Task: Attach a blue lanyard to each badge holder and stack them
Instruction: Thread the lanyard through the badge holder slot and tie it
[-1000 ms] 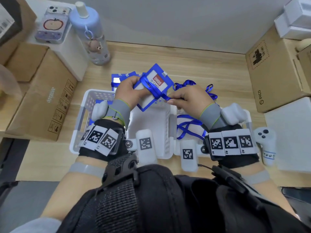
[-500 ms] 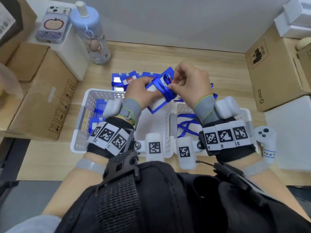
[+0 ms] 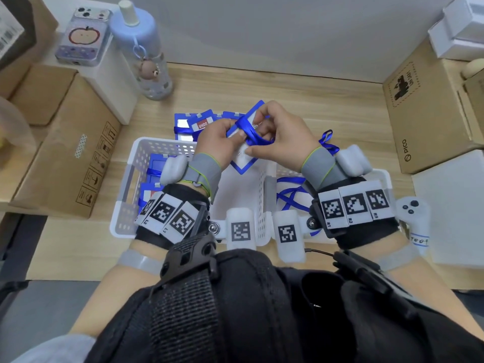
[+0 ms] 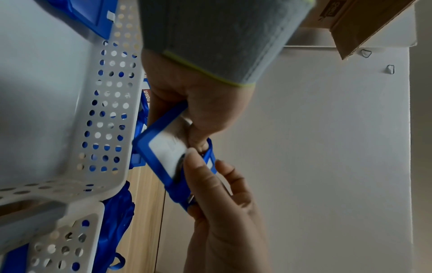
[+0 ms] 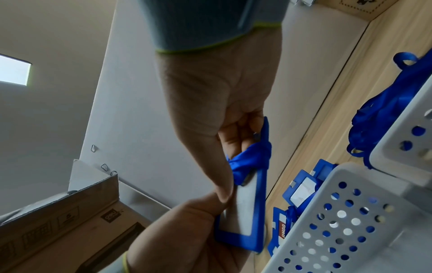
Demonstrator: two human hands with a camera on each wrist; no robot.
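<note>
A blue-framed badge holder (image 3: 242,163) (image 4: 163,147) (image 5: 247,218) is held tilted above the white baskets. My left hand (image 3: 222,142) (image 4: 196,118) grips its side, thumb on the face. A blue lanyard (image 3: 251,133) (image 5: 252,157) is bunched across the holder's top. My right hand (image 3: 277,137) (image 5: 224,118) pinches that lanyard, fingers curled over it. Finished badge holders (image 3: 193,124) (image 5: 301,190) with lanyards lie on the desk behind the baskets.
The left white perforated basket (image 3: 146,150) holds more blue badge holders; the right basket (image 3: 379,176) holds loose blue lanyards (image 3: 290,197). A water bottle (image 3: 141,51) and cardboard boxes (image 3: 65,145) stand left, a PICO box (image 3: 424,113) right, a controller (image 3: 416,213) near my right wrist.
Both hands rose with the badge holder and moved away from me. My right hand went from the lanyard's side onto the holder's top, and the lanyard is now bunched there.
</note>
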